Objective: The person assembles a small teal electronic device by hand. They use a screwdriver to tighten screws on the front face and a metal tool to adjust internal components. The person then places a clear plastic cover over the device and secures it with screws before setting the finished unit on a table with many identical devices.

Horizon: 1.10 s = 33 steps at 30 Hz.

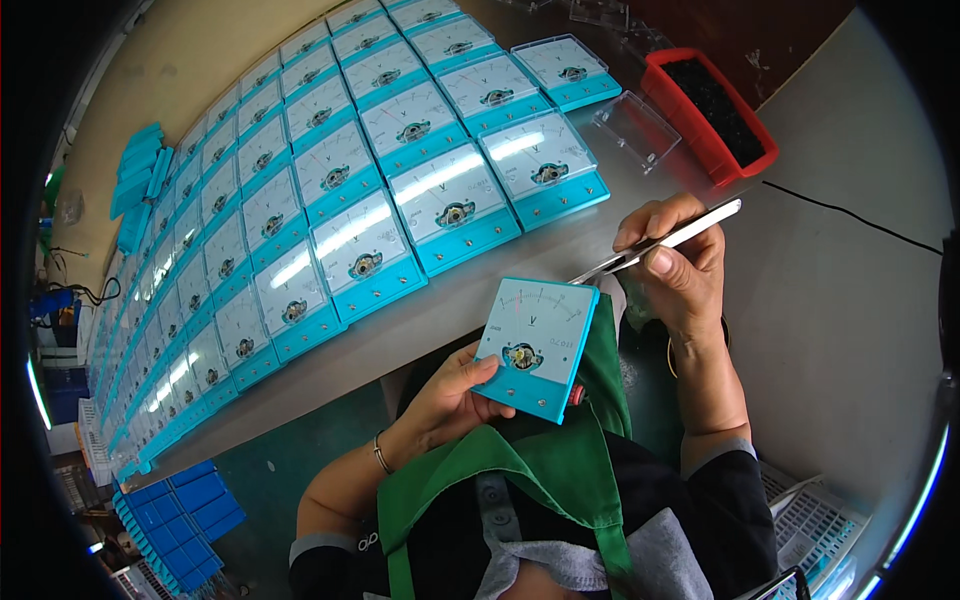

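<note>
My left hand [447, 398] grips the lower left corner of a blue voltmeter [545, 340], thumb on its front. The meter is tilted toward me, with a white dial, a thin red needle and a brass-coloured movement low on its face. No clear cover shows on it. In my right hand [688, 262], fingers and thumb close round silver tweezers [690, 226]. Their thin tips point down to the left, by the meter's upper right edge; whether they touch it I cannot tell.
Rows of similar covered meters [365, 262] fill the grey table [300, 385] to the left. A loose clear cover [637, 130] lies beside a red bin [715, 165] of small black parts. A black cable [850, 212] runs at right. Blue trays [180, 515] stand lower left.
</note>
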### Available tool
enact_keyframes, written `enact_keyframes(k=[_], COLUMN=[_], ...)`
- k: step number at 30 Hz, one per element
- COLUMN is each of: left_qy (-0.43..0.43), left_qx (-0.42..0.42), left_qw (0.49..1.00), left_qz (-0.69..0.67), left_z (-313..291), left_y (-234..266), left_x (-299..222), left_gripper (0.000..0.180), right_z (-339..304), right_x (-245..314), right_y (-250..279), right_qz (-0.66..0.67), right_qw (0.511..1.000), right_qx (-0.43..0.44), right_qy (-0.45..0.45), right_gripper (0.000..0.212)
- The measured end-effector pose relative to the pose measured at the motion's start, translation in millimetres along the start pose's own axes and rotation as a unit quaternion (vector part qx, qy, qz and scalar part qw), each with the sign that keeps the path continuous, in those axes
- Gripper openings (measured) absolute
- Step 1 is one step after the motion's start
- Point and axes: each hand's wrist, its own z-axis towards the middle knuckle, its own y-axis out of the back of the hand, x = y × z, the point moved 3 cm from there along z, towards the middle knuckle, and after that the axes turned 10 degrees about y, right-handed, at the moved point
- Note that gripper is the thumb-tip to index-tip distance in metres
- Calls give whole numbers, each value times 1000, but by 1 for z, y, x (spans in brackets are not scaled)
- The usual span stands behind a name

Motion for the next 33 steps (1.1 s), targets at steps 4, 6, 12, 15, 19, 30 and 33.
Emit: enact_keyframes(k=[4, 6, 12, 15, 19, 30, 33], left_qy=[-9, -6, -10, -4, -7, -5, -5], left_qx=[23, 38, 61, 73, 79, 83, 81], left_qw=[998, 996, 992, 991, 991, 992, 992], left_qz=[-51, -80, -105, -113, -106, -95, -93], left_z=[7, 8, 7, 8, 8, 8, 8], left_y=[7, 2, -1, 2, 2, 5, 4], left_x=[11, 13, 12, 12, 10, 10, 10], left_gripper=[39, 36, 31, 31, 32, 34, 35], right_z=[-4, -6, -4, -2, -1, -2, -2], right_x=[-3, -6, -9, -11, -15, -16, -17], right_y=[2, 1, -4, -8, -11, -13, -13], right_qz=[-10, -26, -25, -30, -31, -43, -42], right_qw=[1000, 1000, 999, 999, 999, 998, 998], right_qx=[-9, -17, -22, -19, -10, -4, 0], right_qy=[-8, 0, -14, -15, -19, -38, -37], right_gripper=[28, 29, 29, 30, 29, 29, 29])
